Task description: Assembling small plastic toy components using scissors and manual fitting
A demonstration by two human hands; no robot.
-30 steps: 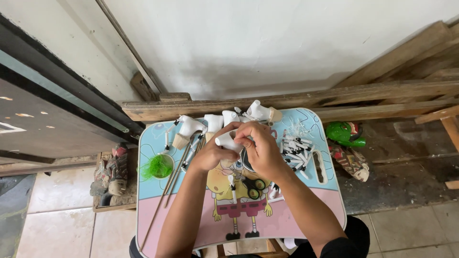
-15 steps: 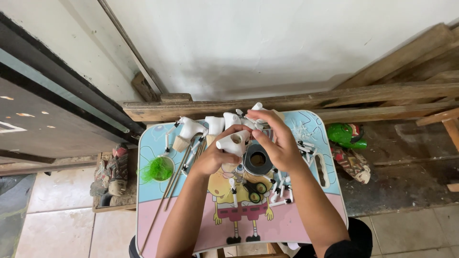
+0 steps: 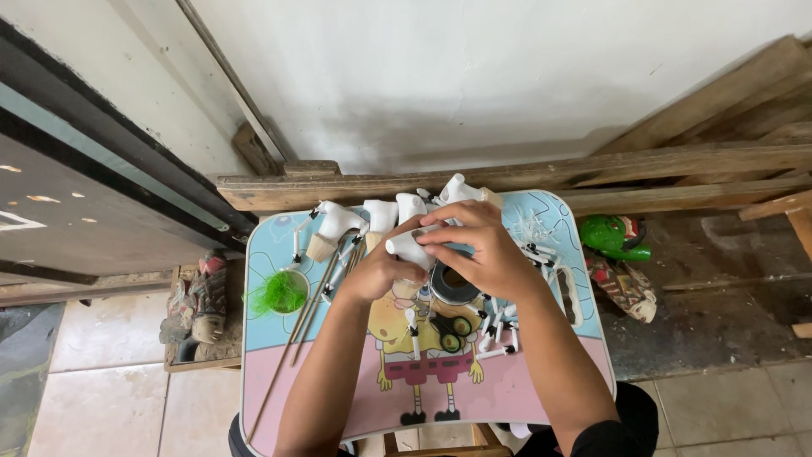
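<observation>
A small white figure [image 3: 409,247] lies crosswise between our hands above the cartoon table [image 3: 271,338], its long axis running left to right. Our left hand [image 3: 381,271] grips it from below, fingers clenched around it; our right hand [image 3: 478,254] pinches its upper side, fingertips [image 3: 431,237] touching. Just under our right palm sits a roll of black tape [image 3: 452,289]; more white figures [image 3: 381,213] line the far edge.

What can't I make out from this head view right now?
- Near end of the white piece: covered by the left hand and right hand.
- Black ring: far rim hidden under the right hand.
- Small black-and-white parts: too small to identify.
- Table: near edge cut off by the frame.
</observation>
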